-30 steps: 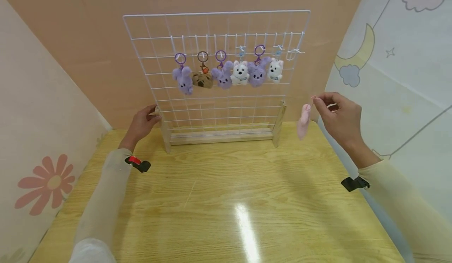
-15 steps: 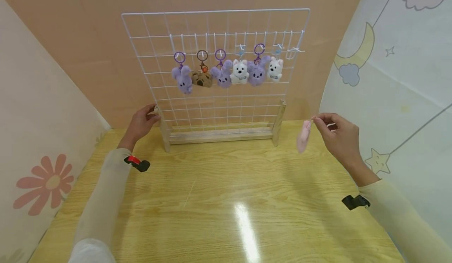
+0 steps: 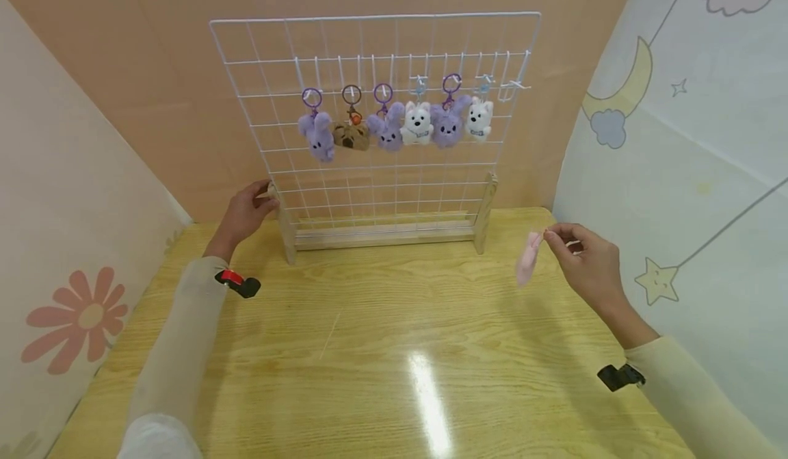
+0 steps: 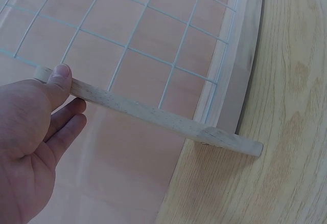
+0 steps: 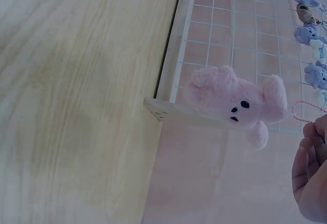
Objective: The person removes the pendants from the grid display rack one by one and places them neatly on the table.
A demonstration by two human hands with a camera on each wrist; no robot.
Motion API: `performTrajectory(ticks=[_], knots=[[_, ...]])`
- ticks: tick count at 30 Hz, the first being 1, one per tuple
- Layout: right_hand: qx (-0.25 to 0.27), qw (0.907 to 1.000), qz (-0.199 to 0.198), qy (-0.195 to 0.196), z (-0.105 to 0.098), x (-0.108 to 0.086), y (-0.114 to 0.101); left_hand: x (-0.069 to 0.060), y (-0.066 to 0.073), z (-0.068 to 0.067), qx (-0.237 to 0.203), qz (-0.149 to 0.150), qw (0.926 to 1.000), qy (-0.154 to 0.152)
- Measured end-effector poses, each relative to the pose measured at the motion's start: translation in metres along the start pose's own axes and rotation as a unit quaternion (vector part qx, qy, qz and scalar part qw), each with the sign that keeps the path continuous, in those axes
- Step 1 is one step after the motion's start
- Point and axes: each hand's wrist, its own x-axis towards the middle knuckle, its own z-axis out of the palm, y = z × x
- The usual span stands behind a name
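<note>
Right hand (image 3: 586,259) pinches seemingly beaded chain (image 5: 305,102), pink plush (image 5: 230,95) below, left hand (image 4: 28,132) gripping post (image 4: 143,113).

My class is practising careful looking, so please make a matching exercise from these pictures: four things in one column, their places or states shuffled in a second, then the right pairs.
Things
1. Pink plush
2. Brown plush
3. Left hand
4. Yellow star

Places or states
A. Gripping a wooden post
B. Printed on the wall
C. Dangling by a pink loop from the right hand
D. Hanging between two purple plushes

Right pairs: 1-C, 2-D, 3-A, 4-B
</note>
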Motion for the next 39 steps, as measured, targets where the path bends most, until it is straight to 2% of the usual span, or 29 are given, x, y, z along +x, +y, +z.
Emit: performTrajectory(ticks=[8,26,39], knots=[[0.006,0.9996,0.025,-0.011,0.001,-0.019,0.010,-0.002,0.002,0.000,0.003,0.001,1.0000,0.005],[-0.002,0.9991,0.031,-0.030,-0.001,-0.058,0.025,0.000,0.002,0.000,-0.009,-0.001,1.0000,-0.001],[-0.007,0.9980,0.031,-0.055,0.010,-0.070,0.034,-0.001,0.002,0.000,-0.006,-0.003,1.0000,-0.001]])
